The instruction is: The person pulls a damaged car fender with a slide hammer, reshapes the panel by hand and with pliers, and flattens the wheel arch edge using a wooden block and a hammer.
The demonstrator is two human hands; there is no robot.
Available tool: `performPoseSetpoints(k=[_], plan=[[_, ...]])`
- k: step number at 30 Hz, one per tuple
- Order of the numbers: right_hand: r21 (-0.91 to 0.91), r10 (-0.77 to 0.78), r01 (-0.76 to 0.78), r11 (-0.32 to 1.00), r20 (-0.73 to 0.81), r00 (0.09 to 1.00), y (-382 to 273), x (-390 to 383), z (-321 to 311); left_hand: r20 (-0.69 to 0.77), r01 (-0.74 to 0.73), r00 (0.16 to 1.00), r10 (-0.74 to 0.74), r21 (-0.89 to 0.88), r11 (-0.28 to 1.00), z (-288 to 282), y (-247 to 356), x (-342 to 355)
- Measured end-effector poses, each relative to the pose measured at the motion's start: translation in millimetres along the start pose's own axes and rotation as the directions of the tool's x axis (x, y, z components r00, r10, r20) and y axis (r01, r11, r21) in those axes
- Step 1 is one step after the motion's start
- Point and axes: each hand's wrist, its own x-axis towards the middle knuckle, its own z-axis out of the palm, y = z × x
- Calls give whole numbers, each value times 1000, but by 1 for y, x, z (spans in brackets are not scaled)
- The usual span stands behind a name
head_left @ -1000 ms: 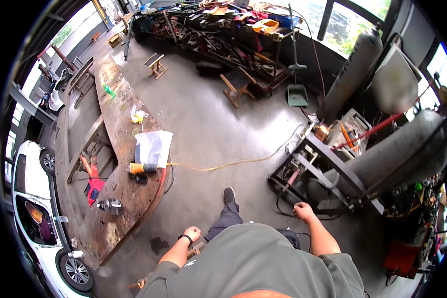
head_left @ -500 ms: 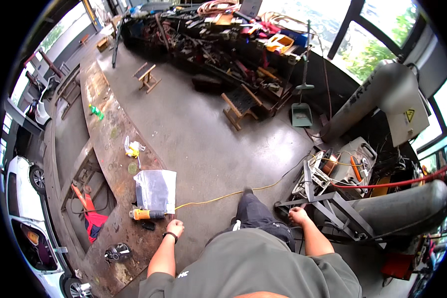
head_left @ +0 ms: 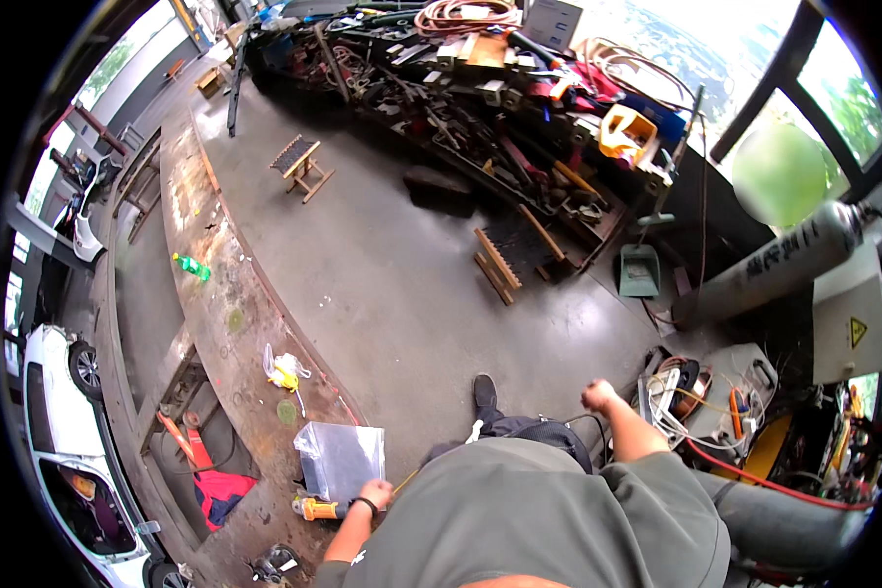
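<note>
My left hand (head_left: 374, 493), with a dark band at the wrist, is loosely closed beside the bench edge. It is nearest a clear plastic sheet or bag (head_left: 351, 461) and a yellow and black angle grinder (head_left: 316, 509) lying on the rusty metal bench (head_left: 227, 338). Whether the fingertips touch the sheet cannot be made out. Out to the right, my right hand (head_left: 598, 394) is raised over the floor in a loose fist with nothing visible in it. It is nearest the coiled hoses and cables (head_left: 664, 392).
On the bench are a green bottle (head_left: 192, 266) and a yellow and white bundle (head_left: 284, 370). Two low stools (head_left: 304, 165) stand on the floor before a cluttered rack (head_left: 461, 108). To the right are a gas cylinder (head_left: 769, 265), a dustpan (head_left: 639, 270) and a red hose (head_left: 755, 480).
The view has shifted, bringing the bench lower in the picture. My right hand has moved forward, away from the metal frame. My left hand is now beside the plastic sheet, overlapping its corner.
</note>
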Motion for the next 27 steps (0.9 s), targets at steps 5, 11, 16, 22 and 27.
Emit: performPoseSetpoints(k=[5, 11, 16, 22, 27], plan=[[713, 163, 113, 692, -307, 938, -136, 55, -213, -313, -58, 941, -131, -528, 847, -85, 77, 105], [658, -78, 359, 662, -416, 906, -268, 82, -345, -192, -39, 978, -80, -546, 837, -135, 120, 177], [715, 172, 80, 694, -272, 947, -278, 132, -371, -66, -59, 996, 62, 47, 997, -191, 65, 281], [803, 448, -261, 536, -8, 894, -271, 161, -378, 55, 2, 998, -1, -3, 1000, -346, 128, 391], [898, 459, -165, 407, -45, 887, -328, 164, -437, -141, 36, 986, -89, -340, 940, -488, 219, 488]])
